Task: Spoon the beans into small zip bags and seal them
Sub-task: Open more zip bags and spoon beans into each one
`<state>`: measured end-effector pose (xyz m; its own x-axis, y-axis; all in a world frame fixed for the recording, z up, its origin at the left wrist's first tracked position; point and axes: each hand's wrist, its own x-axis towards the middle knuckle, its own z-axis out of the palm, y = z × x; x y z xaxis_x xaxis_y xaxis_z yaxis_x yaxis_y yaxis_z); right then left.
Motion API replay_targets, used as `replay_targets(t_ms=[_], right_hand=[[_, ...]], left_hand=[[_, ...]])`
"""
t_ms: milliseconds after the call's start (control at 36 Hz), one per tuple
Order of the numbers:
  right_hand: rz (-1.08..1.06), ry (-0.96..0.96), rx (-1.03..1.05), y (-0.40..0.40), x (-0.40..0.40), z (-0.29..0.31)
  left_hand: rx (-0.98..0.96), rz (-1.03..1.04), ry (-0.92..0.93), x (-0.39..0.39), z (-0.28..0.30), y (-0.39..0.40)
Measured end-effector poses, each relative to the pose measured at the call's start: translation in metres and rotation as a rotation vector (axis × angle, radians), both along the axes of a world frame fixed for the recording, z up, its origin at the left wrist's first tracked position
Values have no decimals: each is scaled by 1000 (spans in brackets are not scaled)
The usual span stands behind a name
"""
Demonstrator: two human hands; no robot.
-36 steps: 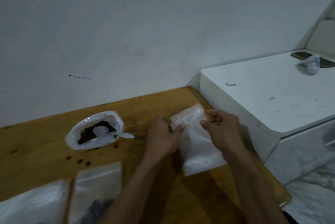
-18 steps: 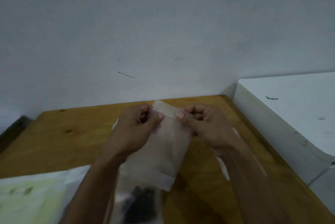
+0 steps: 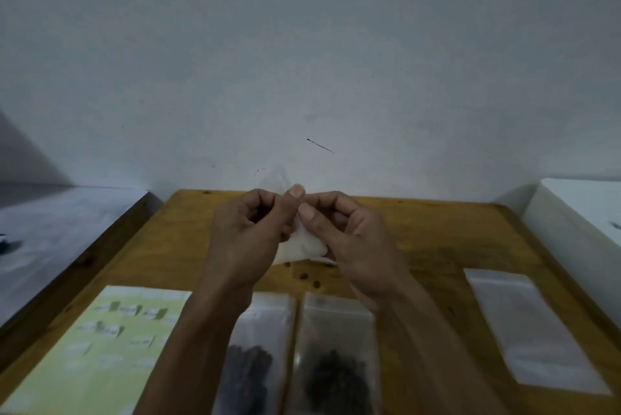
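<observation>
Both hands are raised over the middle of the wooden table [image 3: 437,233]. My left hand [image 3: 248,229] and my right hand [image 3: 346,236] pinch the top edge of an empty clear zip bag [image 3: 277,179]; its thin plastic sticks up above my thumbs. Behind and below my hands shows the white bean bag [image 3: 302,246], mostly hidden. Two zip bags with dark beans lie side by side near me, one on the left [image 3: 258,347] and one on the right [image 3: 336,357]. Several loose beans [image 3: 304,276] lie on the wood. The spoon is hidden.
A pale green sheet of labels [image 3: 100,340] lies at the near left. A stack of empty zip bags [image 3: 531,330] lies at the right. A white cabinet [image 3: 578,213] borders the table's right side; a grey floor lies to the left.
The view has swung left and down. My hands have lifted the empty bag higher and drawn closer together at its top edge; the bag now hangs mostly hidden behind my hands.
</observation>
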<state>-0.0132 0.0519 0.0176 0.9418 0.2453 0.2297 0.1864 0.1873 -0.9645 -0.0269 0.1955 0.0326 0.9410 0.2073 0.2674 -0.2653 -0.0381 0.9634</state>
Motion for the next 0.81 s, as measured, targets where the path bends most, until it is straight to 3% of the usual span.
replay_targets(t_ms=[222, 278, 361, 417, 639, 806], right_hand=[[81, 141, 103, -10, 9, -1], [-34, -8, -72, -12, 10, -6], [-298, -422, -463, -12, 10, -13], [-431, -552, -548, -11, 9, -15], [-682, -667, -622, -6, 4, -25], [-841, -547, -579, -15, 13, -24]], left_hand=[[198, -57, -29, 4, -4, 1], [283, -50, -25, 5, -4, -2], [439, 1, -38, 6, -5, -5], [536, 31, -54, 7, -4, -7], [803, 70, -64, 7, 5, -21], [820, 78, -67, 6, 1, -21]])
